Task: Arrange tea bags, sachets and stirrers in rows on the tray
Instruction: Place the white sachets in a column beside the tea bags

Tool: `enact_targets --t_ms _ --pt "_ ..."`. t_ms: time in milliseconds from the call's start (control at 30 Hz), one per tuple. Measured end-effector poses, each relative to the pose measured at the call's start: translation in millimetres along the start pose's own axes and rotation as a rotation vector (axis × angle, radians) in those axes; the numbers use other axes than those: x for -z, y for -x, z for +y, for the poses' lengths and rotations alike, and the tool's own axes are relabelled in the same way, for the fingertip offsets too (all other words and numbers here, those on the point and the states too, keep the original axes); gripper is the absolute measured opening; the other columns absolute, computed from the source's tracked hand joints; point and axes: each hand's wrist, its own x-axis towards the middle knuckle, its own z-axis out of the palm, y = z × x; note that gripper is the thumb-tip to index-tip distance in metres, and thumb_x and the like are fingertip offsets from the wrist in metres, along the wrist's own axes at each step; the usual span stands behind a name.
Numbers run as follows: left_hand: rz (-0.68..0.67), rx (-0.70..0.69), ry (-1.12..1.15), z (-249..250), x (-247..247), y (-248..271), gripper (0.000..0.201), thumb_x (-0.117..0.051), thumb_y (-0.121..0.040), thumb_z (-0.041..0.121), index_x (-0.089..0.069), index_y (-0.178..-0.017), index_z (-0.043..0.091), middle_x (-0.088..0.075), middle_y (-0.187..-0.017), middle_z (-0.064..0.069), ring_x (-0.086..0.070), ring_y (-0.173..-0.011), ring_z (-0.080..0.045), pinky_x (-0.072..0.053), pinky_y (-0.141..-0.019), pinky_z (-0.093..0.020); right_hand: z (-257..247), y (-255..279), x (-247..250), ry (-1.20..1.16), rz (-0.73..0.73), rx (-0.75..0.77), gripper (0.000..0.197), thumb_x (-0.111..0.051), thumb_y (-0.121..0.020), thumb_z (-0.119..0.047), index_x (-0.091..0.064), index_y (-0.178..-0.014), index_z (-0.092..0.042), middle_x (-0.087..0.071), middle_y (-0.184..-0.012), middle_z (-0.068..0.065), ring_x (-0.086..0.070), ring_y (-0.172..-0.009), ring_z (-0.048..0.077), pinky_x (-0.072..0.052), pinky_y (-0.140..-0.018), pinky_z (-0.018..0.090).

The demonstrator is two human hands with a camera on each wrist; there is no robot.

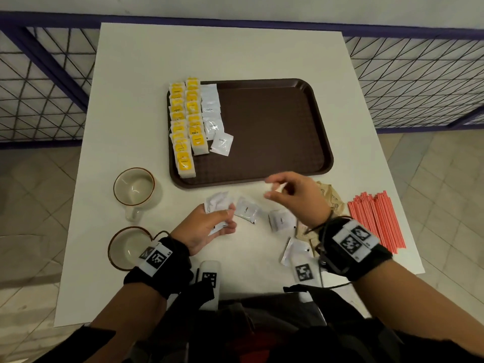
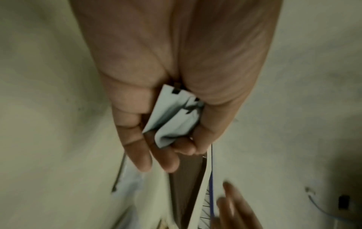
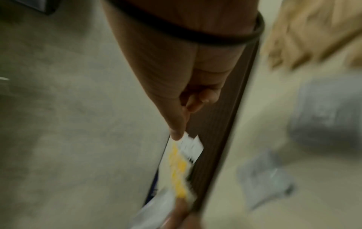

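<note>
Two glazed mugs (image 1: 134, 186) stand clear of the work at the table's left edge. The left hand (image 1: 207, 227) clutches a crinkly bunch of white sachets (image 1: 217, 203), probably as stock for the unfinished white row (image 1: 212, 111) beside the yellow tea bags (image 1: 186, 124) on the textured brown tray (image 1: 275, 127). The right hand (image 1: 293, 197) hovers blurred, fingers curled; its grip I cannot tell. Thin red stirrers (image 1: 377, 221) wait rightmost.

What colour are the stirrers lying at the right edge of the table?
The stirrers are red-orange; the head view shows them best.
</note>
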Motion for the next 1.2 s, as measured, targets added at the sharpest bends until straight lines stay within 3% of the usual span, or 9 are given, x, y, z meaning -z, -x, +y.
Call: enact_targets --t_ms 133,233,367,500,700,900,1000,1067,1200 --pt "0.116 -0.081 -0.485 -2 22 -16 0.02 -0.071 -0.082 0.017 -0.053 -0.083 0.007 -0.056 -0.078 -0.008 -0.059 -0.073 -0.015 -0.05 -0.075 -0.027 42 29 42 0.521 -0.218 -0.066 0.016 -0.073 -0.077 -0.024 -0.059 -0.077 -0.033 -0.058 -0.082 -0.01 -0.046 -0.068 -0.001 -0.048 -0.072 0.025" --pt "0.11 -0.232 -1.005 1 18 -30 0.029 -0.073 -0.079 0.024 -0.054 -0.081 0.001 -0.059 -0.078 -0.008 -0.055 -0.075 -0.018 -0.039 -0.065 -0.023 62 54 37 0.794 -0.401 -0.14 0.032 -0.072 -0.073 -0.042 -0.062 -0.1 -0.028 -0.052 -0.092 -0.01 -0.046 -0.086 0.009 -0.047 -0.086 0.032" --pt "0.061 -0.376 -1.236 3 -4 -51 0.037 -0.075 -0.076 0.022 -0.059 -0.102 0.001 -0.06 -0.101 -0.01 -0.055 -0.097 -0.025 -0.032 -0.072 -0.024 70 69 11 0.966 -0.454 -0.125 0.063 -0.069 -0.069 -0.053 -0.047 -0.124 -0.031 -0.042 -0.121 -0.005 -0.04 -0.111 0.017 -0.037 -0.096 0.034" --pt "-0.079 -0.448 -1.521 -7 -15 -75 0.062 -0.072 -0.078 0.031 -0.049 -0.131 0.008 -0.046 -0.138 -0.005 -0.04 -0.129 -0.022 -0.021 -0.106 -0.024 70 60 -5 1.026 -0.443 -0.074 0.054 -0.07 -0.069 -0.049 -0.051 -0.114 -0.028 -0.04 -0.119 -0.003 -0.036 -0.112 0.021 -0.031 -0.094 0.037" --pt "-0.021 -0.371 -1.701 -14 -21 -85 0.043 -0.069 -0.079 0.035 -0.055 -0.114 0.015 -0.047 -0.123 -0.003 -0.041 -0.115 -0.029 -0.039 -0.092 -0.037 68 44 -11 0.932 -0.555 0.075 0.029 -0.063 -0.079 -0.034 -0.056 -0.102 -0.018 -0.055 -0.109 0.001 -0.046 -0.103 0.025 -0.033 -0.081 0.032" --pt "0.011 -0.397 -1.318 -9 -11 -78 0.009 -0.058 -0.087 0.01 -0.055 -0.093 0.005 -0.057 -0.098 -0.012 -0.055 -0.097 -0.03 -0.04 -0.079 -0.032 68 41 -9 0.56 -0.545 0.049 0.011 -0.055 -0.087 -0.011 -0.058 -0.096 -0.006 -0.054 -0.094 0.007 -0.054 -0.079 0.02 -0.036 -0.066 0.02" --pt "0.146 -0.329 -0.928 -2 -2 -62 0.021 -0.066 -0.082 0.005 -0.055 -0.1 0.009 -0.057 -0.095 -0.005 -0.054 -0.091 -0.021 -0.037 -0.075 -0.024 62 29 7 0.432 -0.395 -0.05 0.021 -0.07 -0.077 -0.015 -0.06 -0.095 -0.013 -0.051 -0.089 -0.004 -0.049 -0.079 0.01 -0.034 -0.062 0.01" --pt "0.19 -0.232 -0.595 4 3 -49 0.031 -0.069 -0.078 -0.001 -0.055 -0.099 0.016 -0.057 -0.096 0.001 -0.054 -0.093 -0.018 -0.048 -0.084 -0.03 57 19 19 0.345 -0.296 -0.129 0.024 -0.076 -0.072 -0.014 -0.061 -0.089 -0.019 -0.056 -0.086 -0.008 -0.053 -0.079 0.008 -0.038 -0.063 0.005" --pt "0.142 -0.156 -0.362 13 11 -31 0.03 -0.071 -0.075 -0.005 -0.055 -0.085 0.018 -0.051 -0.087 -0.003 -0.053 -0.082 -0.021 -0.056 -0.071 -0.032 37 -3 17 0.168 -0.285 -0.131 0.025 -0.07 -0.079 -0.009 -0.066 -0.098 -0.023 -0.06 -0.088 -0.009 -0.056 -0.07 0.005 -0.05 -0.07 0.019"
